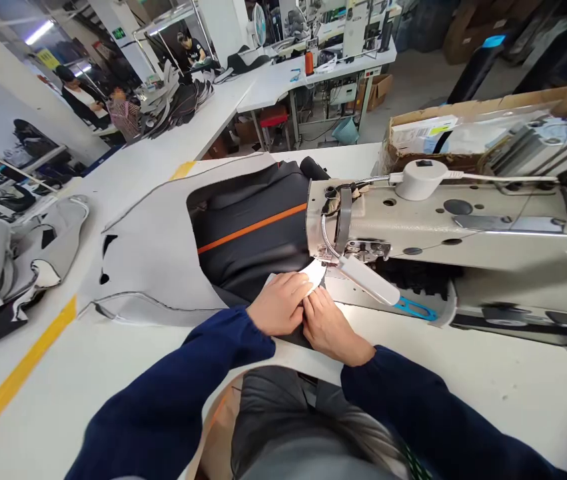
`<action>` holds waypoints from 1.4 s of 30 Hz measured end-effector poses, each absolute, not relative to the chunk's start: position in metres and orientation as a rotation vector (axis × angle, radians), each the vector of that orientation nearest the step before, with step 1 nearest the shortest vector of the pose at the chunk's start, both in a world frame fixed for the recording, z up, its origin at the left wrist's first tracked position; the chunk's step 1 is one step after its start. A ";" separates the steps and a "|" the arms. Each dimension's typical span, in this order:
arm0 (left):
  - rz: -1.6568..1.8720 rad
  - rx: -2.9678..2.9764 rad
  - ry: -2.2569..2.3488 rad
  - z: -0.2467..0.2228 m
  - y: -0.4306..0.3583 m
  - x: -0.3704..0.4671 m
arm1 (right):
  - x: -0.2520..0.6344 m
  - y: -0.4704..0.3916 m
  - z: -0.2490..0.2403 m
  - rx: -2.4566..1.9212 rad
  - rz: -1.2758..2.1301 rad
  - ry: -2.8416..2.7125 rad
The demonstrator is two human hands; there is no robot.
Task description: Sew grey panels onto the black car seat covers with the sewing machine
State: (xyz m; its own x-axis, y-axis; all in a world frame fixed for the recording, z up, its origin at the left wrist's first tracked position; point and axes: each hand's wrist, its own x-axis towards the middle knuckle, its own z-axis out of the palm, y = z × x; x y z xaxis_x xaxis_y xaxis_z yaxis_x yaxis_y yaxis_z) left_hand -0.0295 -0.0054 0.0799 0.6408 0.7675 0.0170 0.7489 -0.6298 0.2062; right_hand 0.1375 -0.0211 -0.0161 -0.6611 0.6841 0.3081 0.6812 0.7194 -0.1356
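A large cover with grey backing (158, 267) lies on the table, with black leather-like material (248, 207) and an orange stripe (253, 229) showing in its opening. It looks like a seat cover, and its right end reaches under the head of a sewing machine (333, 213). My left hand (279, 304) has its fingers pressed together on the cover's edge, over a small white flap (314, 273). Close beside it, my right hand (330, 325) pinches the same edge just in front of the needle area. The fingertips and the needle are partly hidden.
A white lamp (370, 280) hangs in front of the machine head, near a blue plastic piece (416, 308). More grey covers (48, 253) are piled at left. Behind the machine stands a cardboard box (393, 143). Other people (193, 50) sit at far tables.
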 end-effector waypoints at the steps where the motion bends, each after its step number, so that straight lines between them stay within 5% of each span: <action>1: 0.110 2.640 1.267 0.069 0.004 -0.024 | 0.138 -0.022 -0.017 -1.063 0.009 -2.588; 9: 0.050 2.387 1.214 0.032 0.042 -0.026 | 0.141 -0.023 -0.012 -1.088 0.041 -2.601; 36: 0.182 2.406 1.456 0.032 0.031 0.009 | 0.170 -0.009 -0.008 -0.976 0.043 -2.643; 42: -0.012 2.538 1.348 0.038 0.025 0.000 | 0.180 -0.025 -0.018 -0.774 0.096 -2.697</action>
State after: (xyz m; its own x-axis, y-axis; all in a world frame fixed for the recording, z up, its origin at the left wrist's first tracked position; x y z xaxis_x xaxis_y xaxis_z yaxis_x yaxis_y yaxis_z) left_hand -0.0001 0.0249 0.0381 0.5679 0.8126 -0.1314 0.8148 -0.5323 0.2298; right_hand 0.1798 -0.0250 -0.0182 -0.7968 0.5263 0.2969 0.5038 0.8499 -0.1546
